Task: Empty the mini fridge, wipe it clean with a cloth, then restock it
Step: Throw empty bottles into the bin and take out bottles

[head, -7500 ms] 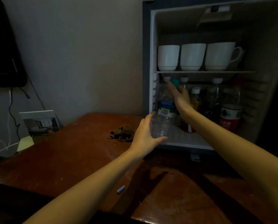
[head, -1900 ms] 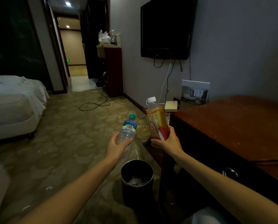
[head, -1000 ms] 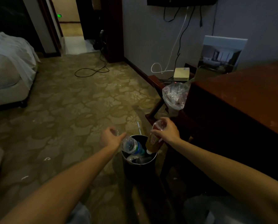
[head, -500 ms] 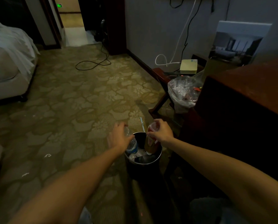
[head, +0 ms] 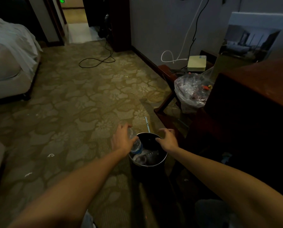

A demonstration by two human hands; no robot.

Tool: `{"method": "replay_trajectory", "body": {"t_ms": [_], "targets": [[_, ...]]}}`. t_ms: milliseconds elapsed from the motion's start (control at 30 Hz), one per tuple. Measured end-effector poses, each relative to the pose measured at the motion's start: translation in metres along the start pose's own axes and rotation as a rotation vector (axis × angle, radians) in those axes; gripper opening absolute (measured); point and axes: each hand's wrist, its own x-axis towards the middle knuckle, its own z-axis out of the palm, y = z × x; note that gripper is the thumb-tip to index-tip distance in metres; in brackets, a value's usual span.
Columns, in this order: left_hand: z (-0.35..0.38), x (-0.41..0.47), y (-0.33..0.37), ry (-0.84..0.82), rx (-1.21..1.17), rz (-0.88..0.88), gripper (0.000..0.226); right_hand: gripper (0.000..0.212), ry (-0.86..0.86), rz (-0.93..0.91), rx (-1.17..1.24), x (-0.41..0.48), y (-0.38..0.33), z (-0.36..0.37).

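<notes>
Most of the view is patterned carpet [head: 81,102], spreading away from a small round bin [head: 148,173] that stands on it low in the middle. Far beyond the bin and to its left sits a bed [head: 7,66], a white cover hanging over its side. Close on the bin's right rises the dark wooden bench [head: 260,86], its red-brown top catching a little light. Beyond the bin to the right, against the bench's end, a clear plastic bag [head: 190,94] bulges with crumpled rubbish. Further back on that side a picture [head: 251,38] of a room leans against the wall. A pale yellowish box [head: 196,63] lies below the picture, with a white cable [head: 170,57] looping to it. A black cable [head: 96,60] lies coiled on the carpet far behind the bin.

Two bare forearms reach down to the bin. The left hand [head: 121,140] is at the bin's left rim, fingers wrapped round a clear water bottle [head: 135,144]. The bottle is tilted, its blue-labelled end down inside the bin's mouth and the other end up in the grip. The right hand [head: 167,139] hovers over the bin's right rim, fingers spread and loosely curved, holding nothing, apart from the left. Clear crumpled rubbish [head: 144,159] lies in the bin's bottom. A thin pale stick [head: 147,123] lies on the carpet just behind the bin.
</notes>
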Motion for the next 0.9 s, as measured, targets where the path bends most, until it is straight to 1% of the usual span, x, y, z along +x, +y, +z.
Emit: {"method": "replay_trajectory", "body": {"t_ms": [167,267,400,500,667,767,900], "targets": [[0.015,-0.009,-0.004,-0.075,-0.021,0.015,0.050,0.031,-0.028,0.056,0.024,0.000,0.016,-0.007],[0.022,-0.010,-0.006,-0.091,-0.047,-0.002,0.048,0.027,-0.067,0.067,0.013,-0.001,0.022,-0.012],[0.028,-0.006,0.009,-0.038,-0.161,-0.013,0.055,0.021,0.017,0.060,-0.018,0.003,0.028,-0.014],[0.032,-0.004,0.023,0.028,-0.207,-0.037,0.069,0.021,0.001,0.068,0.006,0.003,0.031,-0.018],[0.030,-0.008,0.012,-0.066,-0.050,-0.017,0.068,0.024,-0.019,0.102,0.033,0.003,0.036,-0.022],[0.023,-0.009,0.005,-0.105,-0.021,-0.037,0.064,0.026,-0.039,0.100,0.054,-0.003,0.035,-0.023],[0.015,-0.013,0.003,-0.148,0.024,-0.008,0.063,0.028,-0.072,0.095,0.068,-0.010,0.032,-0.023]]}}
